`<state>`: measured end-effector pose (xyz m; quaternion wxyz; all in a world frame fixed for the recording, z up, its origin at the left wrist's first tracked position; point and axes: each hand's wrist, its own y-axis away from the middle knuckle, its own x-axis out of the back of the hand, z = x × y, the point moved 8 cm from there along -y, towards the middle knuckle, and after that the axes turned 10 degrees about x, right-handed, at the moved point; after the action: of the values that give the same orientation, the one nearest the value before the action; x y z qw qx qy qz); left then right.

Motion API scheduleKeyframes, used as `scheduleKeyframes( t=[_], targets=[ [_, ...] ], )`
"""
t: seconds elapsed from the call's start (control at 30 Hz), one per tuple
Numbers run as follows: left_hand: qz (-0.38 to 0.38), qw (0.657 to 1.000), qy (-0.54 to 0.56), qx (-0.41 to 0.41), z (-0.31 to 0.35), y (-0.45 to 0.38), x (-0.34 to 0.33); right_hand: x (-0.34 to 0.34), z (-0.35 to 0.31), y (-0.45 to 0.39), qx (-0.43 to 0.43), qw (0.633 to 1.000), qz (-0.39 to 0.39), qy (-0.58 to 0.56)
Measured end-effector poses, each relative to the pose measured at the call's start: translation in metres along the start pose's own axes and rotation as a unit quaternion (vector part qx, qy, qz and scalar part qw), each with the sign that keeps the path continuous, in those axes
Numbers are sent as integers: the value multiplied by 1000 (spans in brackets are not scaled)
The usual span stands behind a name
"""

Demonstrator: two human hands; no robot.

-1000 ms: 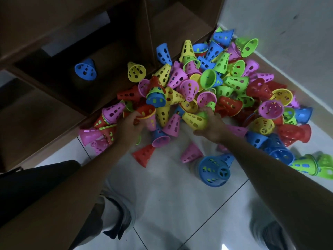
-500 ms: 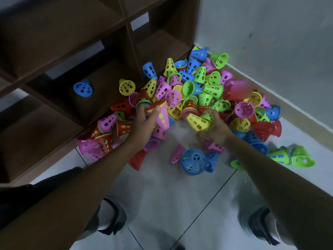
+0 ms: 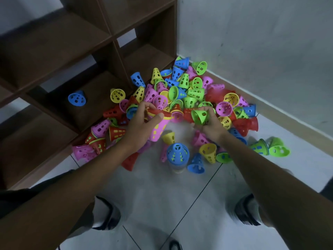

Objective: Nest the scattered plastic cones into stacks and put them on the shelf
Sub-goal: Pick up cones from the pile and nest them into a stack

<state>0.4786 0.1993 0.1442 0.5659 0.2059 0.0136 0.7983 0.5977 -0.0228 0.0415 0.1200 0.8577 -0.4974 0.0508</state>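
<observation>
Nearest, a blue-topped stack of cones [image 3: 177, 156] stands upright on the tiled floor [image 3: 158, 201], narrow end up, with loose cones lying beside it. Beyond it the left hand [image 3: 142, 127] curls its fingers round a pink nested stack [image 3: 158, 129], wide red rim up and long axis tilted toward the viewer, while the right hand [image 3: 210, 123] pinches a green cone [image 3: 199, 116] whose mouth faces the camera. Behind lies the heaped pile of cones [image 3: 189, 91], spilling into the dark wooden shelf [image 3: 100, 56], where a blue cone [image 3: 77, 98] and a yellow cone [image 3: 117, 95] lie on their sides

Blurred: red perforated plastic cones [image 3: 219, 94] near the wall. Cropped by the frame's edges: dark brown wooden shelf [image 3: 54, 51].
</observation>
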Motion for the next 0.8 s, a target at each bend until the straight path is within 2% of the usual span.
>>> scheduleKeyframes(
  t=[0.17, 0.33, 0.5, 0.6, 0.8],
  targets=[
    [-31, 998, -61, -14, 8, 13, -2, -1, -17, 8, -20, 999, 9, -28],
    [-119, 983, -139, 8, 9, 18, -12, 0, -21, 13, -29, 998, -3, -64],
    [-208, 948, -239, -10, 19, 22, -30, 2, -23, 20, -38, 995, -4, -94],
    [-218, 937, -272, -29, 28, 21, -34, 2, -24, 25, -31, 994, -5, -104],
    [-255, 892, -370, -42, 30, 23, -39, 7, -25, 30, -30, 993, 6, -112]
  ],
)
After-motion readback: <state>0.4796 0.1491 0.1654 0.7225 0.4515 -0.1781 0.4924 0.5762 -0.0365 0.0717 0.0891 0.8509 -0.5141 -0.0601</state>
